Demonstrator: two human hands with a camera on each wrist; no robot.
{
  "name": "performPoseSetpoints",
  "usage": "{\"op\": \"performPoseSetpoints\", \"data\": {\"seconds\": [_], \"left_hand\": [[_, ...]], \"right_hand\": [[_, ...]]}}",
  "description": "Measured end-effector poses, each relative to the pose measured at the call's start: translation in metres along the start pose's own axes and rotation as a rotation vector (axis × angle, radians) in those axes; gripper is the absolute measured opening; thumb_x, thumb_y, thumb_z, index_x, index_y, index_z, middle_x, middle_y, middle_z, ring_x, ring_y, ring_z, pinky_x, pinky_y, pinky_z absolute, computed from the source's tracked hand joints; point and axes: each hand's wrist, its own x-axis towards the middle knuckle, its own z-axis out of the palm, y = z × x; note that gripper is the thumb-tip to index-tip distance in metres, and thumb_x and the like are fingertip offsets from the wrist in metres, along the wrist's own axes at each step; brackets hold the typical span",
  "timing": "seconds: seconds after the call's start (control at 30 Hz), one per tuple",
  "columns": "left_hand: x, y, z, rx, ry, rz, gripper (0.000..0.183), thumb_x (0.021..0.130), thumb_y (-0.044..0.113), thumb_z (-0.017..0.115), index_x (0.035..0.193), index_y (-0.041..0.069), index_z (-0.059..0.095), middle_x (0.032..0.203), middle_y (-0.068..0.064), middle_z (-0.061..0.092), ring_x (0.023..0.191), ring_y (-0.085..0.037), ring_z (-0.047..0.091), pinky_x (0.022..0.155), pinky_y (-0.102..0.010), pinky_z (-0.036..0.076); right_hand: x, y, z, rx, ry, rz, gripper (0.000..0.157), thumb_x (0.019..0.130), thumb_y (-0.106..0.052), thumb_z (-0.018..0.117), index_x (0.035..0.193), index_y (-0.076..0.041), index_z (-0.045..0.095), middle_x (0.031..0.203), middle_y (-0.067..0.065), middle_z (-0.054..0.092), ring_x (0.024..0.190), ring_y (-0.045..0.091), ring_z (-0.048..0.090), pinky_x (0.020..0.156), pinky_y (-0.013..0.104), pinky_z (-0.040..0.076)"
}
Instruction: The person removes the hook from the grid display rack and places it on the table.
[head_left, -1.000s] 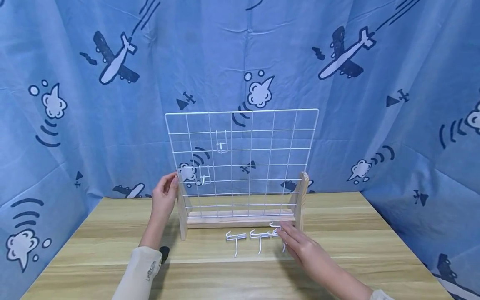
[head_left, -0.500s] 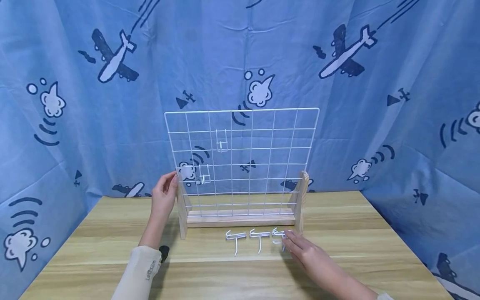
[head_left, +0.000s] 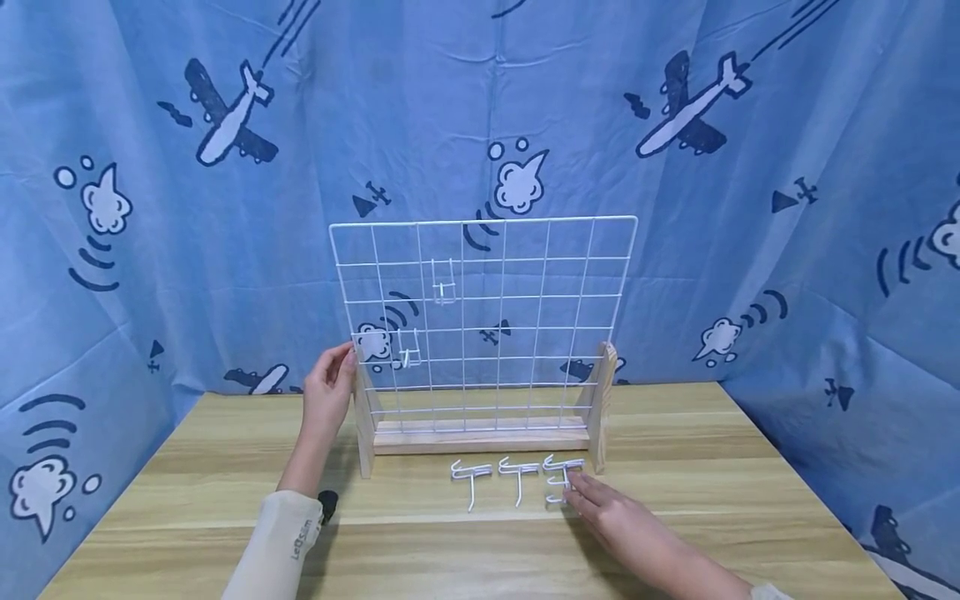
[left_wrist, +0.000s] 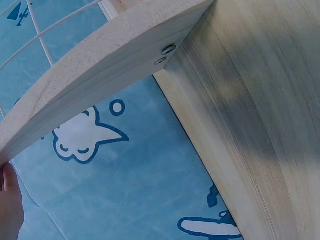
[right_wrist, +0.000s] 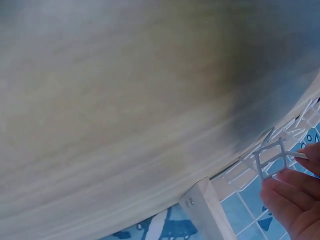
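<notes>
A white wire grid panel (head_left: 483, 312) stands upright in a wooden stand (head_left: 480, 442). My left hand (head_left: 330, 383) holds the stand's left wooden side (left_wrist: 95, 82) near its top, fingertips at the panel's edge. Low in front of the stand, my right hand (head_left: 615, 512) pinches a white wire hook (right_wrist: 271, 159) by its prong, between thumb and fingers. In the head view this hook overlaps the rightmost of three white hooks lying in a row, beside the middle hook (head_left: 519, 469) and the left hook (head_left: 471, 473).
Two more hooks hang on the panel, an upper hook (head_left: 442, 287) and a lower hook (head_left: 408, 354). A wood-grain table (head_left: 420, 558) carries the stand. Behind it hangs a blue curtain (head_left: 465, 100) printed with planes and clouds. A small black object (head_left: 327, 504) sits by the left sleeve.
My right hand has moved the held hook away from the stand's base, down past the rightmost lying hook toward me. The left hand has stayed on the stand's side.
</notes>
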Motion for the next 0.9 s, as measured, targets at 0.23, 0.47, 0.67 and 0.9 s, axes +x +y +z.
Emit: {"op": "performPoseSetpoints", "data": {"seconds": [0.23, 0.47, 0.67, 0.9], "left_hand": [[-0.001, 0.008, -0.001, 0.001, -0.025, -0.038, 0.038, 0.102, 0.022, 0.048, 0.133, -0.001, 0.05, 0.131, -0.017, 0.054, 0.117, -0.015, 0.05, 0.095, -0.009, 0.042], [-0.007, 0.02, -0.002, 0.001, -0.041, -0.07, 0.037, 0.102, 0.017, 0.047, 0.134, -0.002, 0.048, 0.133, -0.019, 0.051, 0.122, -0.021, 0.048, 0.099, -0.013, 0.041], [-0.002, 0.005, -0.002, -0.023, -0.019, -0.037, 0.037, 0.101, 0.019, 0.049, 0.133, 0.0, 0.051, 0.13, -0.017, 0.055, 0.11, -0.006, 0.052, 0.092, -0.008, 0.043], [-0.012, 0.032, -0.001, -0.019, -0.025, -0.053, 0.034, 0.101, 0.012, 0.049, 0.13, -0.006, 0.051, 0.127, -0.023, 0.054, 0.103, -0.002, 0.052, 0.089, -0.006, 0.043]], "right_hand": [[0.0, 0.002, 0.002, -0.033, -0.054, 0.0, 0.04, 0.066, -0.001, 0.079, 0.104, 0.002, 0.07, 0.109, 0.025, 0.066, 0.094, 0.037, 0.066, 0.077, 0.039, 0.058], [-0.001, 0.0, 0.001, -0.043, -0.09, -0.004, 0.039, 0.067, -0.001, 0.079, 0.104, 0.004, 0.069, 0.109, 0.025, 0.067, 0.094, 0.037, 0.067, 0.077, 0.039, 0.058], [-0.001, -0.002, -0.001, -0.077, -0.142, -0.02, 0.037, 0.071, -0.001, 0.073, 0.107, 0.005, 0.068, 0.11, 0.026, 0.066, 0.096, 0.038, 0.066, 0.08, 0.041, 0.057], [-0.003, -0.007, -0.006, -0.118, -0.216, -0.035, 0.042, 0.07, 0.007, 0.061, 0.112, 0.007, 0.065, 0.115, 0.028, 0.063, 0.102, 0.039, 0.063, 0.084, 0.044, 0.056]]}}
